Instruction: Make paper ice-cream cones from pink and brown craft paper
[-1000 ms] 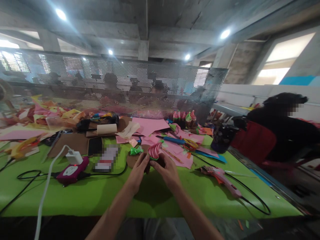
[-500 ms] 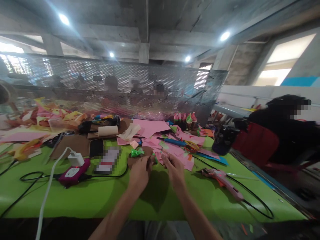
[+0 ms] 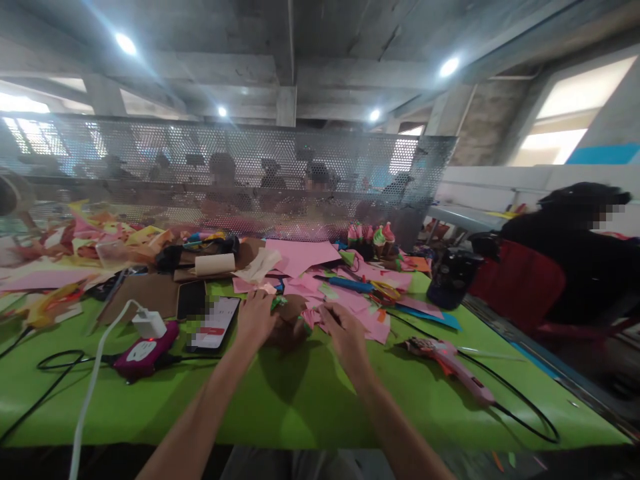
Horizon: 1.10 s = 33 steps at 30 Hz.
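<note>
1. Pink-swirl piece (image 3: 311, 319) with green and brown parts: lying on its side over the brown disc (image 3: 289, 309), between the hands.
2. Left hand (image 3: 256, 319): fingers curled down at the green bit (image 3: 277, 303); can't tell whether it's gripped.
3. Right hand (image 3: 345, 327): thumb and fingertips drawn close together at the swirl's right end; can't tell if they're pinching it.
4. Left of left hand: lit phone (image 3: 220, 323) just beside it, dark phone (image 3: 191, 301) past that.
5. Further left: purple power strip (image 3: 144, 352) with white charger (image 3: 149, 325) plugged in, white cable (image 3: 91, 380) running off the near edge.
6. Right of right hand: pink glue gun (image 3: 457, 373), nozzle toward the hand, black cord (image 3: 527, 427) looped near the table edge.
7. Beyond hands: loose pink paper (image 3: 303, 257), blue-handled tool (image 3: 350, 285) and yellow-handled scissors (image 3: 384, 292) crowd the green table (image 3: 320, 413).
8. Back: upright swirl cones (image 3: 384, 235), paper roll (image 3: 215, 264), scrap pile (image 3: 115, 233), perforated screen (image 3: 260, 160).
</note>
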Each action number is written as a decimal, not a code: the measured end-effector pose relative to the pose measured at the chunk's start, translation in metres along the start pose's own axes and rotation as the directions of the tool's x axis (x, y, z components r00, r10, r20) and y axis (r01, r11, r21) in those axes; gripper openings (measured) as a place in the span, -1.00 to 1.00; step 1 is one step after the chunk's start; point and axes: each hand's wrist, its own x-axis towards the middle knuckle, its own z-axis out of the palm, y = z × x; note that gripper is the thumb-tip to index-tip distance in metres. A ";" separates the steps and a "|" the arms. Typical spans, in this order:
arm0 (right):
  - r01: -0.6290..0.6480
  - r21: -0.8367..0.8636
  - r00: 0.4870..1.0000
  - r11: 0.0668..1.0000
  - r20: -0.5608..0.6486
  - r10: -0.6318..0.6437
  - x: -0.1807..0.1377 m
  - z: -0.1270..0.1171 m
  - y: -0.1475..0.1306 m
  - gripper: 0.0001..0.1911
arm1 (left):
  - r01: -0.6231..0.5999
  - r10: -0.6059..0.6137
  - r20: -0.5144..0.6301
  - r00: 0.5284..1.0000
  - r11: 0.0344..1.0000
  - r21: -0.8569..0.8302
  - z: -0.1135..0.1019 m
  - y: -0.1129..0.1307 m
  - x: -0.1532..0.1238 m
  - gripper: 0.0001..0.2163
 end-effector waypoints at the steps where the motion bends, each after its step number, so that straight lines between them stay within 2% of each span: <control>1: 0.011 -0.022 1.000 1.000 0.026 -0.010 0.008 0.001 -0.002 -0.77 | -0.008 0.008 -0.007 1.000 1.000 0.005 0.003 -0.003 0.001 -0.77; 3: 0.037 -0.070 0.995 0.997 0.091 -0.030 0.026 0.004 -0.005 -0.80 | -0.031 0.031 -0.023 0.999 1.000 -0.001 0.008 -0.008 0.002 -0.81; 8: 0.096 -0.123 0.962 0.988 0.267 -0.060 0.062 0.021 -0.006 -0.75 | -0.105 0.098 -0.096 0.991 0.992 -0.073 0.012 -0.019 0.004 -0.79; 13: 0.081 -0.171 0.946 0.982 0.325 -0.022 0.070 0.037 0.005 -0.74 | -0.163 0.148 -0.127 0.981 0.979 -0.123 0.015 -0.025 0.004 -0.84; 17: 0.077 -0.245 0.932 0.967 0.362 0.017 0.071 0.043 0.010 -0.77 | -0.218 0.208 -0.091 0.974 0.969 -0.119 0.020 -0.024 0.004 -0.70; 21: 0.085 -0.314 0.924 0.946 0.379 0.043 0.072 0.042 0.014 -0.76 | -0.202 0.191 -0.101 0.976 0.972 -0.118 0.024 -0.024 0.006 -0.71; 25: 0.106 -0.319 0.926 0.942 0.376 0.023 0.068 0.040 0.015 -0.78 | -0.179 0.155 -0.159 0.975 0.972 -0.153 0.025 -0.028 0.006 -0.71; 28: 0.121 -0.296 0.938 0.948 0.348 -0.011 0.064 0.041 0.012 -0.83 | -0.188 0.150 -0.205 0.967 0.965 -0.183 0.024 -0.028 0.005 -0.70; 33: 0.145 -0.285 0.957 0.947 0.285 -0.061 0.058 0.042 0.006 -0.82 | -0.219 0.165 -0.247 0.955 0.952 -0.212 0.022 -0.022 0.001 -0.72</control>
